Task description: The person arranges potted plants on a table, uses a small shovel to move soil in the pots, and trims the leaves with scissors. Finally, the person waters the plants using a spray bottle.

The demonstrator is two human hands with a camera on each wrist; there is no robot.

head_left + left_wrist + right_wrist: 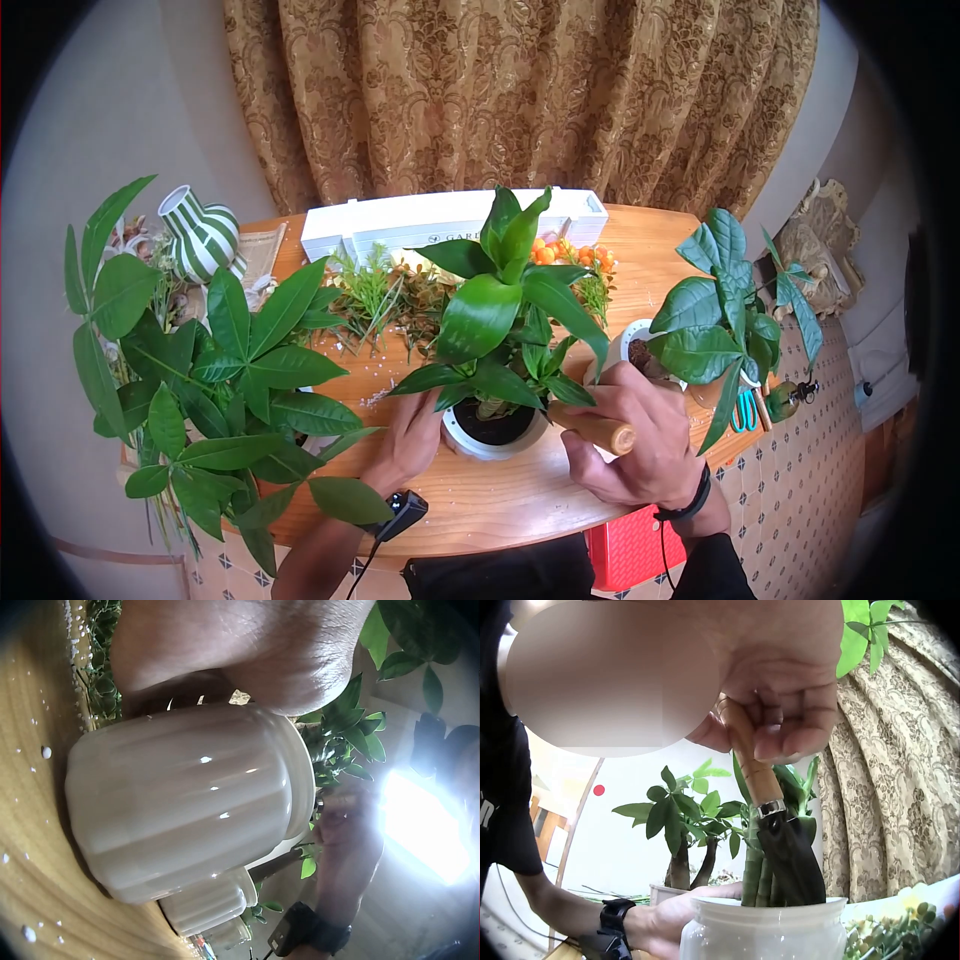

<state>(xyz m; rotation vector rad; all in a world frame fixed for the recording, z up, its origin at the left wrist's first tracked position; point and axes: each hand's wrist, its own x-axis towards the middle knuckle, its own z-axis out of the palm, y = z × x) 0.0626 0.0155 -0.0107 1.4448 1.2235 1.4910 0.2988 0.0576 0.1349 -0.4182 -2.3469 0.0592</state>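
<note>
A white ribbed flower pot (180, 802) stands on the wooden table in front of the person, holding dark soil (497, 427) and a leafy green plant (482, 318) with thick ringed stems. My left hand (408, 442) holds the pot around its left side; its fingertips are hidden behind the pot in the left wrist view. From the right, my right hand (645, 432) grips the wooden handle of a small trowel (755, 769). The trowel's dark blade (791, 859) points down inside the pot's rim beside the stems, its tip hidden by the pot wall.
A large-leaved plant (225, 400) crowds the left. Another potted plant (725, 330) stands at right, near teal-handled scissors (744, 410). Behind are a white box (390, 222), cut greenery (365, 295), orange berries (545, 252) and a striped vase (203, 240). White granules dot the table.
</note>
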